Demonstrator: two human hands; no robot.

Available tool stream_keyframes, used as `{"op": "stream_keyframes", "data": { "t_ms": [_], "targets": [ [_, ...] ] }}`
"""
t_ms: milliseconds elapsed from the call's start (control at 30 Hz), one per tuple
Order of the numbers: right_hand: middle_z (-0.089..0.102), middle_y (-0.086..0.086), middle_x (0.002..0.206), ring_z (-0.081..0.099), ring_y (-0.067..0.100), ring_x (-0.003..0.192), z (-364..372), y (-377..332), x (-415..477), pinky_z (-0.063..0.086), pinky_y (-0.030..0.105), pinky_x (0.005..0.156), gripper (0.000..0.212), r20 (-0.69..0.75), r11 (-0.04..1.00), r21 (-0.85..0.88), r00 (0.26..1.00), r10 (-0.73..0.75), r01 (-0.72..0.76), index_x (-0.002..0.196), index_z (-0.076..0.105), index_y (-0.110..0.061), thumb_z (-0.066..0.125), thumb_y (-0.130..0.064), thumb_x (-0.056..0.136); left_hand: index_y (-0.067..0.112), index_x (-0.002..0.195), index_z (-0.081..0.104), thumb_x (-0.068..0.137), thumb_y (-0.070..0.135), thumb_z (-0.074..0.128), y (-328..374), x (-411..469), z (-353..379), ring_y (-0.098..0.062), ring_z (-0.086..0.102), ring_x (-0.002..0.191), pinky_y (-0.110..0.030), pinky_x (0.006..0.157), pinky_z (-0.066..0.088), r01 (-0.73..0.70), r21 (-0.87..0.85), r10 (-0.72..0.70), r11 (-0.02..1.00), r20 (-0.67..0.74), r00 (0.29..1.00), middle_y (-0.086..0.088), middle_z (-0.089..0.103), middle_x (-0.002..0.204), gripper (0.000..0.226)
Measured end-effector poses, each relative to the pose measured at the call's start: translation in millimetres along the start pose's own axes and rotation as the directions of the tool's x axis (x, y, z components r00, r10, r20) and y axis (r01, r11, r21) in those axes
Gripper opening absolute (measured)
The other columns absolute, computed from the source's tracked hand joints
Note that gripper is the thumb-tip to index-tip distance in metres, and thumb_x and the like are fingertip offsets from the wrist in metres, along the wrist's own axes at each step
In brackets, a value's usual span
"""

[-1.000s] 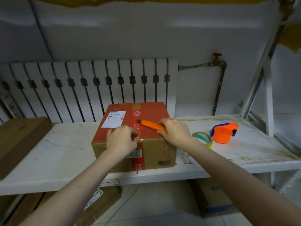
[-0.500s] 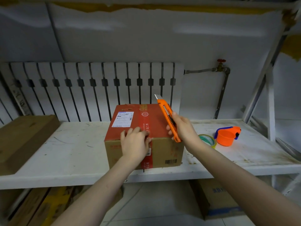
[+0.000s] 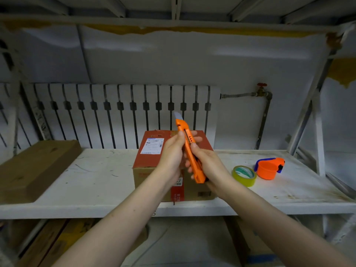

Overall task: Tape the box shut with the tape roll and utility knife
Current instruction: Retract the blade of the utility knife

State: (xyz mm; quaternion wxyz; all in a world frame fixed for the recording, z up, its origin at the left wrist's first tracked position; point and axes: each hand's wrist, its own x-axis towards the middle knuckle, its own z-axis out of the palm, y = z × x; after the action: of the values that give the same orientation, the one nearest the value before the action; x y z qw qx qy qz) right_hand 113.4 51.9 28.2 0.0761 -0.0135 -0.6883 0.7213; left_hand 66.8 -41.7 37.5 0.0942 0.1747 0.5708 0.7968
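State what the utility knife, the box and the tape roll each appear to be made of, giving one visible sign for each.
Utility knife: matte orange plastic body, seemingly moulded; pale grey blade tip, probably metal.
Box: cardboard, brown on the sides, red print on top, with a paper label.
Tape roll: glossy, translucent yellowish film, likely plastic packing tape; its core material is unclear.

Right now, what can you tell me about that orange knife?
The knife is a long, slim orange cutter that looks like plastic, with a dark slot down its body. A short grey blade sticks out of the top end. It is held up in the air in front of the box, nearly upright, tip tilted a bit left. The right hand wraps its lower half; the left hand pinches it higher up.
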Motion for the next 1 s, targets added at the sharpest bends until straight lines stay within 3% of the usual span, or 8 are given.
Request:
{"op": "stream_keyframes", "data": {
  "t_ms": [67, 200, 400, 500, 633, 800, 1000],
  "targets": [
    [0.064, 0.008, 0.063, 0.061, 0.016, 0.053, 3, -2, -7, 0.053, 0.025, 0.053, 0.048, -0.005, 0.999, -0.022, 0.999, 0.044, -0.044, 0.080, 0.065, -0.007, 0.047, -0.050, 0.091, 0.010, 0.105, 0.065, 0.100, 0.034, 0.032, 2, -4, 1, -0.009, 0.063, 0.058, -0.019, 0.048, 0.049, -0.036, -0.053, 0.036, 0.998, -0.003, 0.999, -0.003, 0.071, 0.091, 0.041],
    [0.060, 0.007, 0.062, 0.057, 0.016, 0.052, 5, -2, -16, 0.051, 0.023, 0.053, 0.048, -0.033, 0.998, -0.042, 0.999, 0.038, -0.039, 0.080, 0.064, -0.007, 0.047, -0.051, 0.090, 0.011, 0.102, 0.066, 0.100, 0.035, 0.033, 2, -8, -1, -0.013, 0.069, 0.086, -0.028, 0.076, 0.053, 0.005, -0.137, 0.000, 0.991, 0.036, 0.999, -0.005, 0.071, 0.093, 0.041],
    [0.057, 0.003, 0.058, 0.053, 0.013, 0.048, 2, -8, -25, 0.047, 0.020, 0.049, 0.043, 0.018, 0.999, -0.029, 0.999, 0.042, -0.041, 0.078, 0.062, -0.009, 0.047, -0.046, 0.092, 0.008, 0.106, 0.065, 0.098, 0.027, 0.039, 8, -9, -12, -0.015, 0.069, 0.088, -0.028, 0.074, 0.055, 0.058, -0.148, -0.038, 0.987, 0.132, 0.991, -0.006, 0.072, 0.098, 0.033],
    [0.057, 0.001, 0.055, 0.052, 0.012, 0.047, -1, -11, -28, 0.046, 0.021, 0.049, 0.044, 0.059, 0.996, -0.029, 0.995, 0.080, -0.078, 0.075, 0.061, -0.009, 0.047, -0.047, 0.092, 0.006, 0.107, 0.065, 0.094, 0.014, 0.048, 19, -6, -24, -0.015, 0.066, 0.093, -0.029, 0.083, 0.052, 0.030, -0.109, -0.011, 0.994, 0.170, 0.985, -0.006, 0.072, 0.100, 0.023],
    [0.059, 0.003, 0.057, 0.054, 0.013, 0.048, -6, -10, -32, 0.046, 0.021, 0.049, 0.044, 0.083, 0.993, -0.016, 0.989, 0.121, -0.120, 0.076, 0.062, -0.008, 0.049, -0.048, 0.090, 0.001, 0.108, 0.063, 0.090, 0.005, 0.052, 27, -3, -36, -0.008, 0.068, 0.075, -0.022, 0.070, 0.056, 0.020, -0.068, -0.004, 0.997, 0.225, 0.974, -0.007, 0.072, 0.096, 0.022],
    [0.056, 0.000, 0.053, 0.048, 0.010, 0.044, -13, -7, -34, 0.038, 0.019, 0.044, 0.041, -0.045, 0.995, -0.077, 0.997, 0.057, -0.060, 0.072, 0.064, -0.012, 0.055, -0.049, 0.087, 0.003, 0.103, 0.065, 0.085, 0.003, 0.054, 24, -2, -42, -0.012, 0.071, 0.079, -0.021, 0.071, 0.057, 0.016, -0.097, 0.008, 0.995, 0.238, 0.971, -0.004, 0.075, 0.086, 0.021],
    [0.053, -0.001, 0.050, 0.044, 0.009, 0.041, -16, -1, -34, 0.036, 0.019, 0.041, 0.041, -0.055, 0.994, -0.112, 0.998, 0.007, -0.013, 0.070, 0.063, -0.011, 0.055, -0.047, 0.088, 0.002, 0.105, 0.063, 0.087, 0.000, 0.051, 16, -3, -41, -0.011, 0.071, 0.078, -0.021, 0.070, 0.058, 0.025, -0.104, 0.002, 0.994, 0.251, 0.968, -0.003, 0.075, 0.085, 0.021]
  ]
}}
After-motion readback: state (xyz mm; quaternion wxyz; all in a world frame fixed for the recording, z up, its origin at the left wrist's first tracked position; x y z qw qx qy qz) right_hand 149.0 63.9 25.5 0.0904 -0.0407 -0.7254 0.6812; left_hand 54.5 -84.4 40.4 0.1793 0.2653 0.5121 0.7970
